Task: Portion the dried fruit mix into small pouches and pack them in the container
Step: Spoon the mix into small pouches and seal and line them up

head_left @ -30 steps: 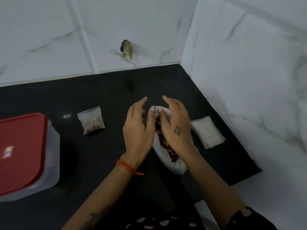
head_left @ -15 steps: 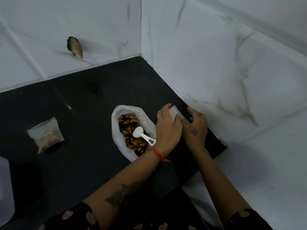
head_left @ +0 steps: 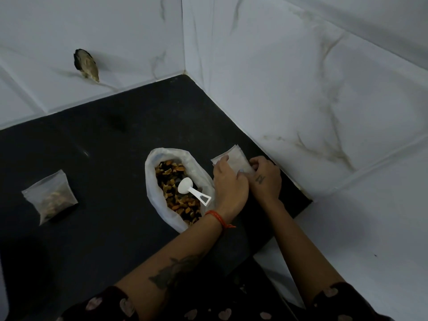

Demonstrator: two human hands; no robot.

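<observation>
An open white bag of dried fruit mix point(head_left: 162, 163) lies on the black counter point(head_left: 111, 158), with a white plastic scoop point(head_left: 192, 192) resting on the fruit. Just right of the bag sits a stack of empty pouches point(head_left: 236, 155) by the wall. My left hand point(head_left: 229, 184) holds the stack's near left side with bent fingers. My right hand point(head_left: 266, 179) pinches its near right edge. The fingertips are hidden under the knuckles. One filled pouch point(head_left: 52, 196) lies at the far left.
Marble-tiled walls meet in a corner behind the counter, the right wall point(head_left: 301, 112) running close beside the pouch stack. A dark rough hole point(head_left: 85, 63) marks the back wall. The counter's front right edge ends near my right wrist.
Both hands left the mouth of the fruit bag and moved right onto the empty pouch stack. The view swung right, and the red-lidded container is out of view.
</observation>
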